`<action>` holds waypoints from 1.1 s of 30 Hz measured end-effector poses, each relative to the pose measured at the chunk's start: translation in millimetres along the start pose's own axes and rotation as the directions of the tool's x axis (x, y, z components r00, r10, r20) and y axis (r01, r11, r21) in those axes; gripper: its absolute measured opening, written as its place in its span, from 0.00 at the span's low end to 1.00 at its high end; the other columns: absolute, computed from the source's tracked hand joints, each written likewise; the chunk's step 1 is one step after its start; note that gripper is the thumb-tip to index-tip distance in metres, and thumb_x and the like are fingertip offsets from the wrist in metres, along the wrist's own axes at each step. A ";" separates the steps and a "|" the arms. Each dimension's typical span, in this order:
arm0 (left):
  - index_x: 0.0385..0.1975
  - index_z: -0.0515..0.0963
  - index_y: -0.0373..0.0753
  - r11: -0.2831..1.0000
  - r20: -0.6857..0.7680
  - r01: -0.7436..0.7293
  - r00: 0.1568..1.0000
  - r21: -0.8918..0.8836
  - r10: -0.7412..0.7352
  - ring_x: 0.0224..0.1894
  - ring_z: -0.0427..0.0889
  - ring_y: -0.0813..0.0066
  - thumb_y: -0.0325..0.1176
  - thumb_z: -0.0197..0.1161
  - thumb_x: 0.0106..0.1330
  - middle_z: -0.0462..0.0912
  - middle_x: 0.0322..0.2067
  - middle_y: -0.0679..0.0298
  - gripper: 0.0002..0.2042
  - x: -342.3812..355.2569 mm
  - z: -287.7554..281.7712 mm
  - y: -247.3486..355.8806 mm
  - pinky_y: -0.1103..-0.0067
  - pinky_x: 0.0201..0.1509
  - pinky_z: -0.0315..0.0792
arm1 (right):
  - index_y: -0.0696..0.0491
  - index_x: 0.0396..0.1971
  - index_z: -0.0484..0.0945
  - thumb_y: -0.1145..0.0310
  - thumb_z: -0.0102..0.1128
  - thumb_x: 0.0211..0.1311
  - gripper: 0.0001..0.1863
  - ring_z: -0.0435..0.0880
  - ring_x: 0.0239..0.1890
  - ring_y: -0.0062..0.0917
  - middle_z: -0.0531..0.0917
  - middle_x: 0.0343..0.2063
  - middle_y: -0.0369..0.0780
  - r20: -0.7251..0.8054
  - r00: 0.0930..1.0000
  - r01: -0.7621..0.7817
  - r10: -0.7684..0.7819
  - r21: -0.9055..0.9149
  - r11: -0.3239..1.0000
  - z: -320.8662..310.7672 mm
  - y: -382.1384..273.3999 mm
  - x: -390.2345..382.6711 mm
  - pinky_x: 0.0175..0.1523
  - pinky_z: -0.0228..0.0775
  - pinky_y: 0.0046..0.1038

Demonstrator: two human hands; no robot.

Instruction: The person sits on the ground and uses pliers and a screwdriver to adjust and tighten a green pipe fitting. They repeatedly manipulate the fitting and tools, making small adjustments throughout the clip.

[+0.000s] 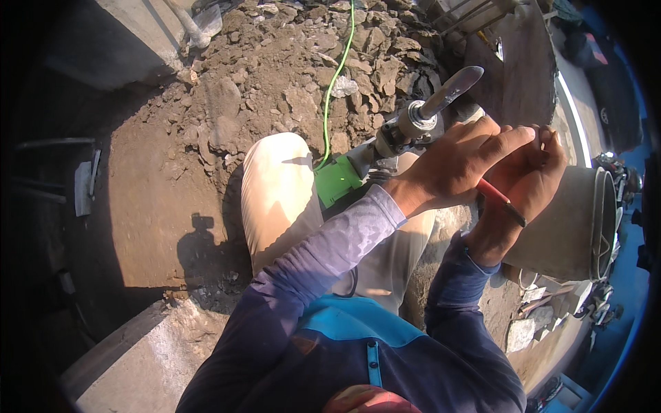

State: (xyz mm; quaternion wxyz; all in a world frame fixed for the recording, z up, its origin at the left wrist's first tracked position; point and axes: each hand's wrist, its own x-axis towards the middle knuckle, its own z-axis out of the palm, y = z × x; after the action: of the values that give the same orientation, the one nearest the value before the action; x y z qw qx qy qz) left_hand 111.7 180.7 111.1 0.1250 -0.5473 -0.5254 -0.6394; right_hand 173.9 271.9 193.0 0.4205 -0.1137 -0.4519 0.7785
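My left hand [451,162] and my right hand [533,182] meet in front of me, fingertips pressed together. Whatever is pinched between them is too small to make out. A slim red-handled tool with a black end [494,193] lies against my right palm and wrist; its other end is hidden behind my left hand. Just beyond my left hand is a power breaker hammer with a green body [337,180], metal front [417,120] and thick chisel bit [451,93]. It rests by my knees, the bit pointing away to the right.
A green cable [329,103] runs from the hammer over broken earth and rubble [275,89]. A large grey bucket [558,224] lies tipped to my right, near stone pieces [521,335]. Concrete blocks stand at lower left [148,365] and upper left [113,48].
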 end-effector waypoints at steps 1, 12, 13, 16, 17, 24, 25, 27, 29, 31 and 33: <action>0.82 0.59 0.47 0.998 -0.042 0.027 0.999 0.058 -0.025 0.61 0.79 0.47 0.51 0.81 0.56 0.77 0.59 0.50 0.53 2.7 2.8 1.7 0.58 0.63 0.75 | 0.53 0.38 0.77 0.59 0.54 0.81 0.13 0.80 0.32 0.25 0.79 0.29 0.34 0.186 0.981 -0.058 0.047 0.055 0.997 -21.7 -6.6 17.3 0.44 0.78 0.33; 0.84 0.54 0.44 0.949 -0.390 0.198 0.916 0.247 -0.090 0.64 0.71 0.41 0.35 0.71 0.69 0.69 0.62 0.43 0.45 19.2 30.7 13.3 0.55 0.67 0.61 | 0.51 0.34 0.78 0.60 0.61 0.77 0.12 0.81 0.31 0.27 0.80 0.29 0.35 0.299 0.919 -0.246 0.258 -0.075 0.966 28.7 -1.7 53.5 0.42 0.78 0.33; 0.84 0.53 0.44 0.948 -0.401 0.199 0.912 0.250 -0.085 0.64 0.70 0.41 0.35 0.70 0.69 0.69 0.62 0.43 0.45 20.2 32.1 11.7 0.55 0.67 0.61 | 0.51 0.34 0.78 0.60 0.61 0.77 0.12 0.81 0.31 0.27 0.79 0.29 0.35 0.334 0.902 -0.262 0.274 -0.082 0.962 27.9 -1.7 58.3 0.42 0.78 0.33; 0.84 0.53 0.43 0.942 -0.432 0.209 0.898 0.264 -0.079 0.66 0.68 0.39 0.33 0.70 0.69 0.67 0.65 0.40 0.45 20.7 37.3 8.0 0.54 0.70 0.60 | 0.52 0.34 0.78 0.60 0.61 0.76 0.12 0.80 0.31 0.25 0.79 0.29 0.34 0.409 0.871 -0.264 0.272 -0.078 0.961 27.9 3.2 66.1 0.43 0.78 0.33; 0.84 0.53 0.43 0.938 -0.439 0.218 0.895 0.271 -0.081 0.67 0.68 0.38 0.32 0.70 0.68 0.67 0.66 0.40 0.45 20.0 38.4 6.4 0.53 0.70 0.59 | 0.52 0.34 0.78 0.60 0.61 0.77 0.12 0.79 0.31 0.24 0.79 0.29 0.33 0.358 0.888 -0.273 0.287 -0.090 0.958 28.3 4.7 67.8 0.43 0.78 0.32; 0.84 0.53 0.42 0.924 -0.473 0.252 0.876 0.290 -0.090 0.68 0.66 0.37 0.24 0.68 0.65 0.65 0.68 0.38 0.46 20.5 41.4 1.9 0.52 0.72 0.57 | 0.52 0.35 0.78 0.60 0.60 0.77 0.12 0.75 0.30 0.21 0.76 0.28 0.32 0.465 0.807 -0.346 0.364 -0.128 0.929 31.0 7.3 75.2 0.41 0.73 0.30; 0.84 0.53 0.42 0.924 -0.472 0.253 0.877 0.287 -0.093 0.68 0.66 0.37 0.23 0.68 0.65 0.65 0.68 0.38 0.46 20.5 41.1 1.1 0.52 0.72 0.58 | 0.52 0.35 0.78 0.60 0.60 0.77 0.12 0.74 0.30 0.21 0.76 0.28 0.32 0.483 0.784 -0.378 0.391 -0.130 0.917 31.3 7.1 76.4 0.41 0.72 0.30; 0.84 0.53 0.41 0.920 -0.471 0.253 0.878 0.298 -0.089 0.67 0.66 0.37 0.22 0.67 0.65 0.65 0.68 0.38 0.46 20.9 40.1 1.1 0.52 0.71 0.58 | 0.52 0.35 0.78 0.60 0.60 0.77 0.12 0.74 0.30 0.21 0.75 0.28 0.32 0.543 0.762 -0.352 0.353 -0.111 0.929 31.0 10.1 80.1 0.40 0.71 0.29; 0.84 0.53 0.41 0.916 -0.471 0.261 0.877 0.304 -0.093 0.67 0.67 0.37 0.21 0.67 0.64 0.65 0.67 0.39 0.46 22.4 39.9 3.1 0.52 0.71 0.58 | 0.52 0.34 0.78 0.60 0.60 0.77 0.12 0.74 0.29 0.22 0.75 0.28 0.32 0.563 0.755 -0.347 0.336 -0.092 0.933 29.5 11.7 82.0 0.40 0.71 0.29; 0.84 0.53 0.40 0.910 -0.474 0.276 0.874 0.309 -0.104 0.66 0.67 0.38 0.21 0.67 0.64 0.66 0.67 0.40 0.46 23.1 40.8 5.0 0.53 0.70 0.58 | 0.52 0.34 0.78 0.60 0.60 0.77 0.12 0.74 0.29 0.22 0.75 0.27 0.32 0.545 0.765 -0.363 0.342 -0.074 0.929 31.5 12.6 80.9 0.39 0.71 0.29; 0.84 0.53 0.40 0.896 -0.462 0.287 0.881 0.338 -0.108 0.66 0.67 0.38 0.21 0.67 0.64 0.66 0.66 0.40 0.47 23.4 38.7 3.5 0.53 0.69 0.58 | 0.52 0.34 0.78 0.60 0.60 0.77 0.12 0.73 0.28 0.23 0.75 0.27 0.32 0.495 0.789 -0.364 0.364 -0.099 0.926 34.9 11.9 79.6 0.39 0.71 0.29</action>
State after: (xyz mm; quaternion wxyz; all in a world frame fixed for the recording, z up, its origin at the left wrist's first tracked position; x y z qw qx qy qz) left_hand 127.6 220.2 126.5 0.2792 -0.2977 -0.6570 -0.6339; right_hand 98.5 308.2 219.5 0.1298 0.0095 -0.5150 0.8473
